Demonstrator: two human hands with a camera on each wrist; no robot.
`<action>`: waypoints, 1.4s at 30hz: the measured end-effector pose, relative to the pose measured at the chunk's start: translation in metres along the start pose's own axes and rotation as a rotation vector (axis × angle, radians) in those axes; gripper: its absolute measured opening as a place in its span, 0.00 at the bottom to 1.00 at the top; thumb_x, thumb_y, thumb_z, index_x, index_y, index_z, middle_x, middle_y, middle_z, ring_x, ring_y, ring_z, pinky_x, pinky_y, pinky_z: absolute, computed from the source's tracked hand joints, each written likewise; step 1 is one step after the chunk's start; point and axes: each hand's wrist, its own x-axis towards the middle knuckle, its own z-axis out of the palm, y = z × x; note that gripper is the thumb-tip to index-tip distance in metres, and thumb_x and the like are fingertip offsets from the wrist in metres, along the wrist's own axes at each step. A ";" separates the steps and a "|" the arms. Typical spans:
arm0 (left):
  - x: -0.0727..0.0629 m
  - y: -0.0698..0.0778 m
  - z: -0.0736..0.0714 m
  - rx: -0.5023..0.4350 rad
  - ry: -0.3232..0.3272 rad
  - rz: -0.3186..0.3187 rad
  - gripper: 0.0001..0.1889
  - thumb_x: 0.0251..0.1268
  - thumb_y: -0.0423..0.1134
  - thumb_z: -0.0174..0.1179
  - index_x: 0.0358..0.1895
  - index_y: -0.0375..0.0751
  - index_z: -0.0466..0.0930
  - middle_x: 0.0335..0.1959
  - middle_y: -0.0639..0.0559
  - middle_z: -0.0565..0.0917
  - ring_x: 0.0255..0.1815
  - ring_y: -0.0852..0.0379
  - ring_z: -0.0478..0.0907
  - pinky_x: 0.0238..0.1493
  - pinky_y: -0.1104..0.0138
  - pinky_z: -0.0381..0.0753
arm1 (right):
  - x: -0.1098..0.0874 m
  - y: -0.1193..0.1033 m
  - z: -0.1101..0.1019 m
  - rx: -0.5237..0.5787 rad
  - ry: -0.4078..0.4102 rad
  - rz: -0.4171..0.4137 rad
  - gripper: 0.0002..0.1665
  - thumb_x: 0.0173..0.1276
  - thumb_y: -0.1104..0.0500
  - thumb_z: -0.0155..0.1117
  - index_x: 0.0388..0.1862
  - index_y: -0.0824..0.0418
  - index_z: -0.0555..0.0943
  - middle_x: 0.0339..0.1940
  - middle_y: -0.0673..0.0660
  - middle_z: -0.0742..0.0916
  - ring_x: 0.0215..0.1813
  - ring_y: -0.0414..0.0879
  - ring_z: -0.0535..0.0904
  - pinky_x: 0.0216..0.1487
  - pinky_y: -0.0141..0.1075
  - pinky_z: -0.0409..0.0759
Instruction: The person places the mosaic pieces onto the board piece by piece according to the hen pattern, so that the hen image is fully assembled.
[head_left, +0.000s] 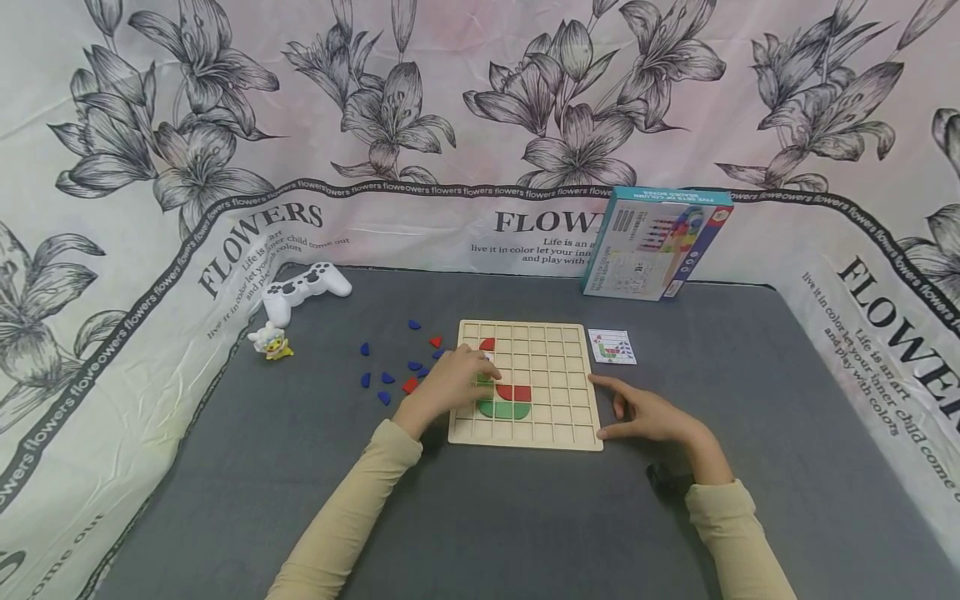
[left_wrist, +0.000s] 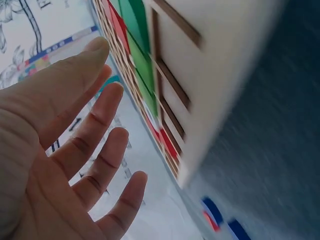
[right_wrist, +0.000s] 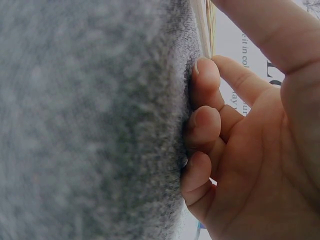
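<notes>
A wooden grid board (head_left: 558,362) lies on the table, holding a red quarter-round piece (head_left: 487,343), a red row (head_left: 517,392) and green pieces (head_left: 504,409). My left hand (head_left: 457,375) hovers over the board's left side, fingers loosely bent and spread. In the left wrist view, no piece shows gripped between the thumb and fingers (left_wrist: 107,105); a small teal patch behind them is unclear. With thumb and index finger extended, my right hand (head_left: 652,414) touches the board's right edge. Its other fingers (right_wrist: 202,125) curl down by the grey cloth in the right wrist view.
Several blue half-round pieces (head_left: 387,377) and red pieces (head_left: 410,385) are scattered left of the board. A pattern card (head_left: 612,347) lies at its right. Farther off are a game controller (head_left: 307,287), a small figurine (head_left: 272,340) and a box (head_left: 648,246).
</notes>
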 end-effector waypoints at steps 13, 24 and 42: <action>-0.037 -0.032 -0.007 0.047 0.085 -0.122 0.16 0.52 0.44 0.68 0.46 0.49 0.83 0.40 0.56 0.81 0.44 0.54 0.70 0.52 0.53 0.68 | 0.000 -0.001 0.000 0.001 -0.004 0.009 0.50 0.50 0.47 0.73 0.70 0.55 0.60 0.28 0.52 0.72 0.25 0.41 0.64 0.24 0.31 0.61; -0.058 -0.051 -0.015 0.126 0.129 -0.195 0.15 0.49 0.44 0.70 0.43 0.49 0.84 0.38 0.54 0.81 0.41 0.54 0.70 0.47 0.54 0.69 | -0.001 -0.001 -0.001 0.002 -0.014 0.014 0.50 0.51 0.46 0.72 0.70 0.54 0.59 0.28 0.52 0.72 0.24 0.39 0.64 0.25 0.31 0.62; -0.075 -0.064 -0.020 0.124 0.122 -0.324 0.18 0.48 0.46 0.70 0.43 0.44 0.81 0.32 0.52 0.79 0.38 0.52 0.70 0.40 0.56 0.70 | 0.001 0.000 0.001 -0.004 -0.012 0.018 0.51 0.51 0.44 0.72 0.70 0.53 0.59 0.29 0.51 0.72 0.25 0.40 0.64 0.25 0.30 0.62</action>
